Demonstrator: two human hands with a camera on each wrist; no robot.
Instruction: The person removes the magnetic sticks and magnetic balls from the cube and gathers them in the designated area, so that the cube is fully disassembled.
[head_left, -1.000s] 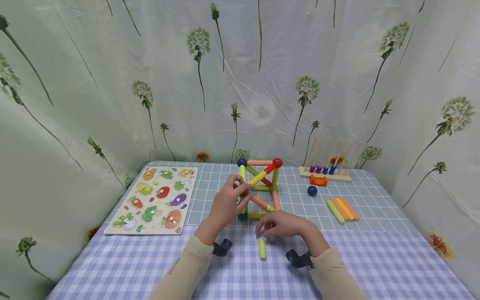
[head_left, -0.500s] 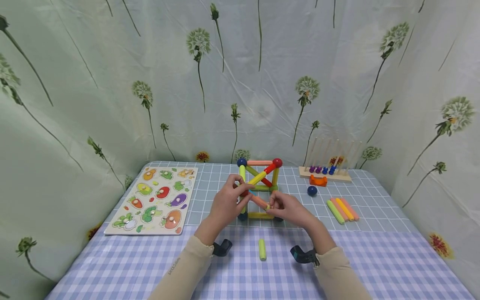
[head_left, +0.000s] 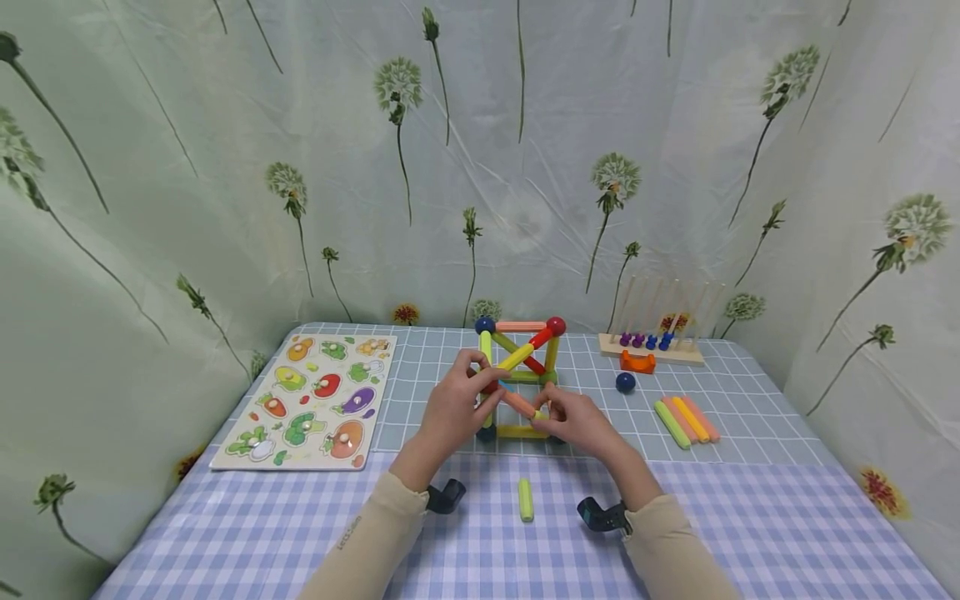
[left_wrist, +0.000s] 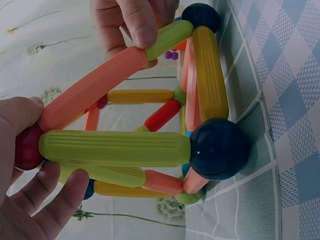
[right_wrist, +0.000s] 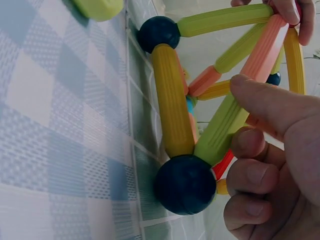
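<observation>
A frame of magnetic sticks and balls [head_left: 522, 327] stands at the middle of the table. My left hand [head_left: 452, 402] holds its near red ball [left_wrist: 27, 147] between thumb and fingers. From that ball a pink stick [left_wrist: 95, 87] slants down, meeting a short green stick [right_wrist: 222, 127] end to end. The green stick's lower end meets a navy ball [right_wrist: 185, 185] at the bottom corner. My right hand [head_left: 581, 421] pinches this slanting pair where the two sticks join, its other fingers curled. A loose green stick [head_left: 526, 500] lies on the checked cloth nearer me.
A vegetable puzzle board [head_left: 307, 400] lies at left. To the right are several sticks [head_left: 686, 421] side by side, a loose navy ball [head_left: 626, 382], an orange curved piece [head_left: 637, 362] and a wooden peg stand [head_left: 652, 347]. A patterned curtain [head_left: 517, 167] hangs behind.
My right hand has risen from beside the loose green stick to the join of the slanting pink and green sticks and now pinches there. My left hand stays on the red ball.
</observation>
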